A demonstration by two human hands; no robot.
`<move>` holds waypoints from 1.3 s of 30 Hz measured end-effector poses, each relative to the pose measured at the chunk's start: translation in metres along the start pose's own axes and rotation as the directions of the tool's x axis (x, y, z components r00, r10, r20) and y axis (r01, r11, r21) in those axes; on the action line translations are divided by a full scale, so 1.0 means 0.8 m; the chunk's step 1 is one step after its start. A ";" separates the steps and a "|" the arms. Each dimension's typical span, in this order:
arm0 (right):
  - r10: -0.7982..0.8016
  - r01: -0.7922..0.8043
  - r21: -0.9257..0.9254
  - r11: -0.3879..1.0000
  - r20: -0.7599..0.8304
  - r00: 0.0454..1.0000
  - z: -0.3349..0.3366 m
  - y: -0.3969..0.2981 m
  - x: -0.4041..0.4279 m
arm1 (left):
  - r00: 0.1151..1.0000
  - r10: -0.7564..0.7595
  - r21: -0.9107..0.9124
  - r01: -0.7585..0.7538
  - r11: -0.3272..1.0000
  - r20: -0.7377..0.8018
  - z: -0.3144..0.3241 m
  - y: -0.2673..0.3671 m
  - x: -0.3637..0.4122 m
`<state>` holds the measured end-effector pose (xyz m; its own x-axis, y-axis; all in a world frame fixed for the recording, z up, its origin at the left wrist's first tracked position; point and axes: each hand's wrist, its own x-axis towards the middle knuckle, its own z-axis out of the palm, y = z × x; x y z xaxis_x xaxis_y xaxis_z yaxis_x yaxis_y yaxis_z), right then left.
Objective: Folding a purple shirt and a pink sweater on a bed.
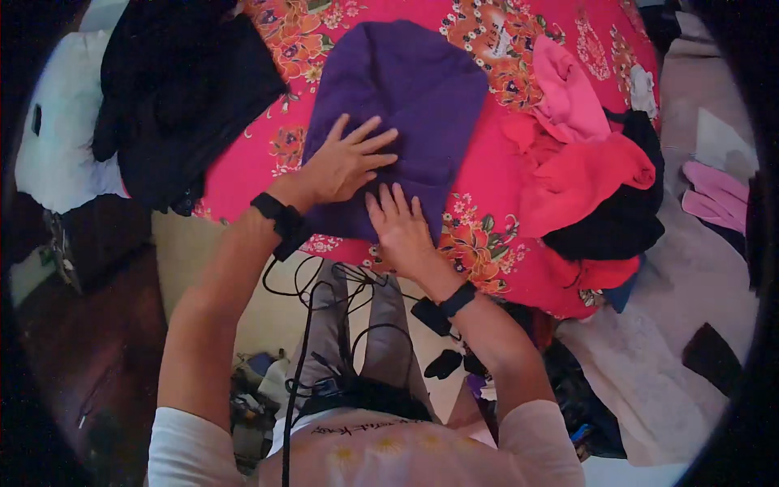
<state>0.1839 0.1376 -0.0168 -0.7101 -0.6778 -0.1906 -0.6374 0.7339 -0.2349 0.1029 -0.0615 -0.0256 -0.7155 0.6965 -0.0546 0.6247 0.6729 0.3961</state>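
A purple cloth garment (pixel 401 85), folded into a compact shape with a rounded far end, lies on a bright pink floral bedspread (pixel 481 176). My left hand (pixel 350 159) rests palm down on its left middle part, fingers spread. Nearer to me, my right hand (pixel 403 228) lies flat on the garment's lower edge, its fingers a little apart. Neither hand grips the cloth. Both wrists wear black bands with cables near them.
Black clothing (pixel 182 97) lies at the left beside a white pillow (pixel 67 122). At the right is a heap of red garments (pixel 578 182), pink cloth (pixel 566 85) and black cloth (pixel 614 231). Black cables (pixel 310 292) hang before my legs.
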 end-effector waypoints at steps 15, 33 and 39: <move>-0.266 -0.148 0.685 0.713 0.460 0.847 -0.126 0.038 -0.046 | 0.736 0.311 -0.769 0.426 0.477 0.601 0.029 -0.002 -0.041; -0.024 -0.522 0.601 0.605 0.669 0.743 -0.100 0.226 0.186 | 0.641 -0.686 -0.920 0.375 -0.113 0.345 0.013 -0.006 -0.059; 0.159 -0.368 0.377 0.850 0.482 0.862 -0.088 0.205 0.176 | 0.578 -0.784 -0.921 0.390 0.021 0.227 0.025 -0.012 -0.054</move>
<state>-0.0416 0.1657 -0.0150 -0.5691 -0.4891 -0.6610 -0.1675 0.8559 -0.4892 0.1343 -0.0932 -0.0451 -0.8325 -0.0678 -0.5498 -0.5534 0.0561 0.8310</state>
